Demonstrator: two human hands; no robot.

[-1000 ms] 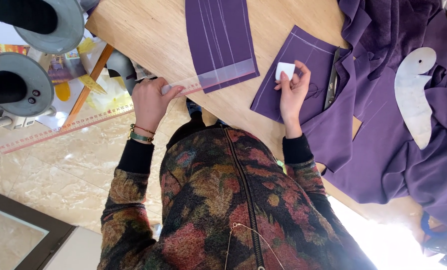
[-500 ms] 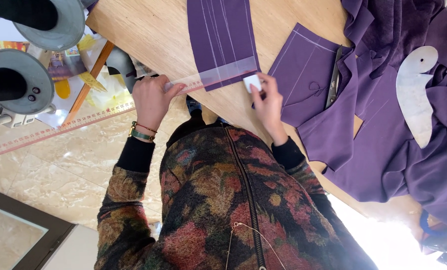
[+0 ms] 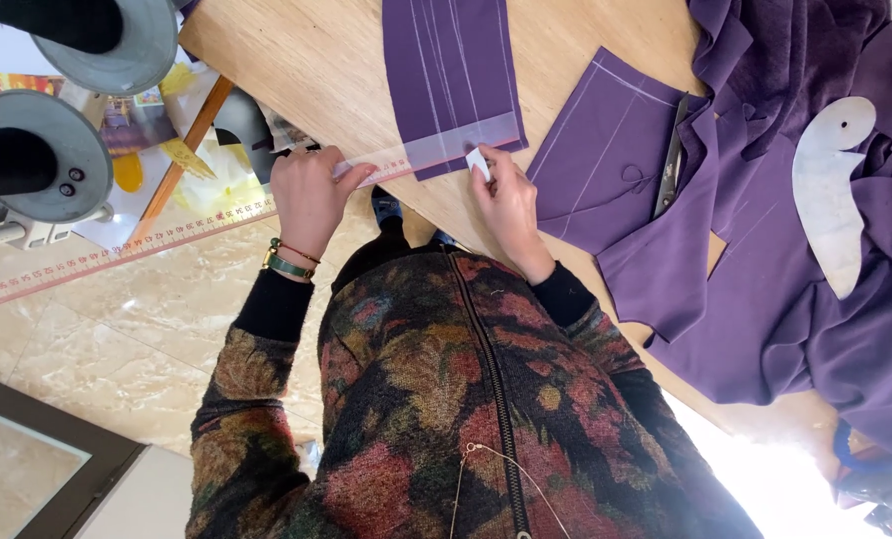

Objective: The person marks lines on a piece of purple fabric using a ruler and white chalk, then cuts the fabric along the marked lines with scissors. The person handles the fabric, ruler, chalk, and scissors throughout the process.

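Left hand (image 3: pixel 308 190) flat on the near end of one clear ruler (image 3: pixel 428 158), fingers spread and pressing it down, no pinch here. That ruler runs across the near edge of a purple fabric strip (image 3: pixel 451 70) lying on the wooden worktop (image 3: pixel 296 70). Right hand (image 3: pixel 506 195) sits just right of it, grip pressed together on one small white piece of chalk (image 3: pixel 478 163), its tip touching the ruler's edge at the strip's right corner. White lines run the length of the strip; exactly how many is hard to tell.

Further right, a second, squarer purple fabric piece (image 3: pixel 601 160) with chalk lines, and one pair of dark scissors (image 3: pixel 670 160) lying along its right edge. Beyond that, a heap of purple cloth (image 3: pixel 815 329) with one white curved template (image 3: pixel 830 200) resting on it. Left, off the worktop, a long wooden measuring stick (image 3: pixel 117 255) lies over the tiled floor (image 3: pixel 97 339), and two round grey discs (image 3: pixel 42 155) show at the left edge.
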